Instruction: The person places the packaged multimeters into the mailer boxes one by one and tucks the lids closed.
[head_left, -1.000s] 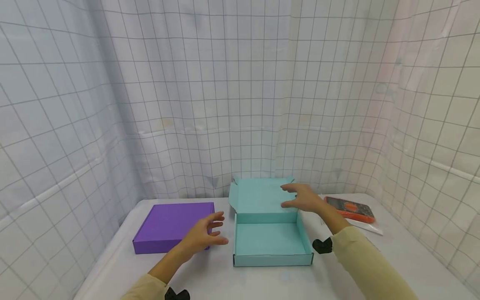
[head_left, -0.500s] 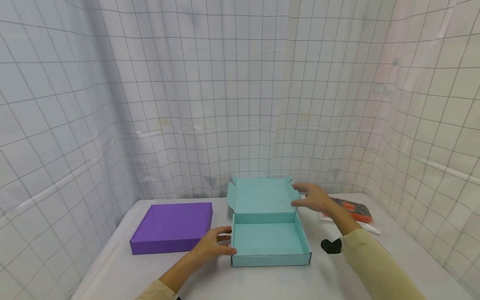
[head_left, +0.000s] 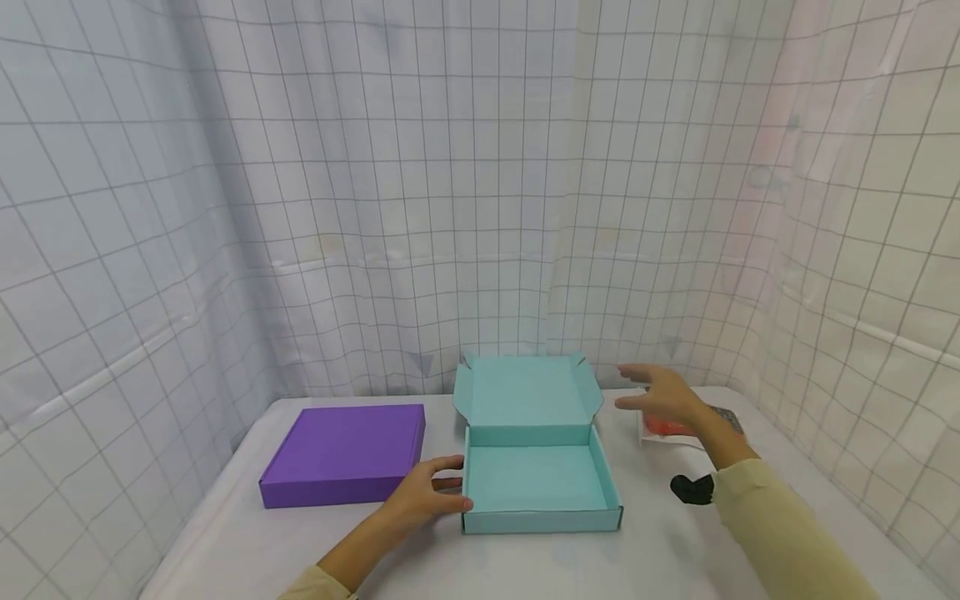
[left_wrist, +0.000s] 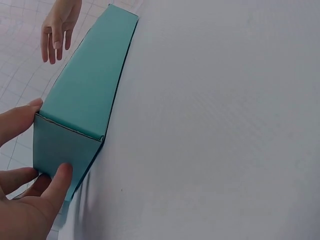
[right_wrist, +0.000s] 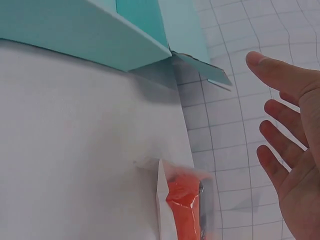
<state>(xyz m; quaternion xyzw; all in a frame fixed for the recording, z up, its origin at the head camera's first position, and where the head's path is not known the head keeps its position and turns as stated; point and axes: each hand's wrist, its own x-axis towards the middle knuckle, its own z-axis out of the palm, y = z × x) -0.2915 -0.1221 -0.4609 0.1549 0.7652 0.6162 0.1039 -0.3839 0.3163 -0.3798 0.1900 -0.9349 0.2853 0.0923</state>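
Well, left hand (head_left: 420,497) touches the turquoise box (head_left: 542,522) — right hand (head_left: 666,397) hovers — both loosely splayed.

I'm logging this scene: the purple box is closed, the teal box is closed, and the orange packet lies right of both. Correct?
No: in the head view, the teal box is open, its lid folded back. The purple box is closed and the orange packet lies right of both.

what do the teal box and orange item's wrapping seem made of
Teal box: matte card, probably corrugated, going by its crisp folds and cut flaps. Wrapping: glossy, likely plastic film; the orange item shows through, with creases and glints.
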